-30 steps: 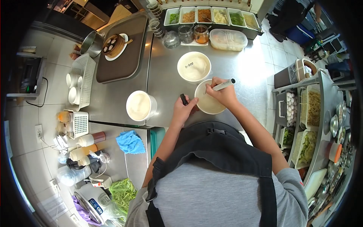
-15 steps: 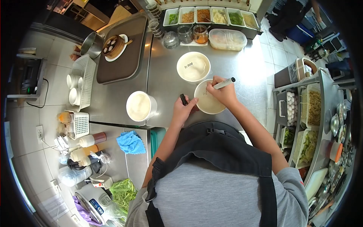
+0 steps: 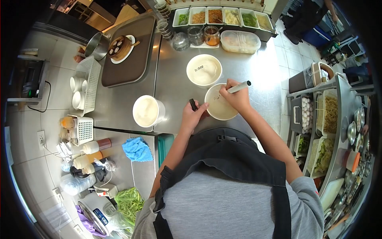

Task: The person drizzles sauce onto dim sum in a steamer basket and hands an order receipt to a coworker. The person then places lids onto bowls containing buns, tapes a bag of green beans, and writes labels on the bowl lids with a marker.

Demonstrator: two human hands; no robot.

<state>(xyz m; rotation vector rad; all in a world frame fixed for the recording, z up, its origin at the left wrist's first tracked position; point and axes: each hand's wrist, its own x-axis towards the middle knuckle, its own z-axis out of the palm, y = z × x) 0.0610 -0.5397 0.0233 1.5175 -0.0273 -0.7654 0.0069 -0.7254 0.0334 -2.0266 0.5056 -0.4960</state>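
Note:
My right hand (image 3: pixel 235 95) is closed around a marker (image 3: pixel 240 86), its tip down on the inside of the near white bowl's lid or surface (image 3: pixel 221 111), where a few dark letters show. Between the fingers of my left hand (image 3: pixel 193 113) is a black marker cap (image 3: pixel 193 104); the thumb rests against that same bowl's rim. Just behind stands a second white bowl (image 3: pixel 207 75) with dark writing inside it. A third white bowl (image 3: pixel 145 111), showing no writing, stands to the left on the steel counter.
White trays of toppings (image 3: pixel 215 16) line the back, with glass jars (image 3: pixel 195 36) and a lidded plastic container (image 3: pixel 240 42) before them. A brown tray (image 3: pixel 139 59) holds a bamboo steamer (image 3: pixel 120 47). A blue cloth (image 3: pixel 137 149) lies at left; shelves with eggs (image 3: pixel 306 113) stand right.
My right hand has shifted slightly right with the marker, and more lettering shows in the near bowl. My left hand stays in place with the cap.

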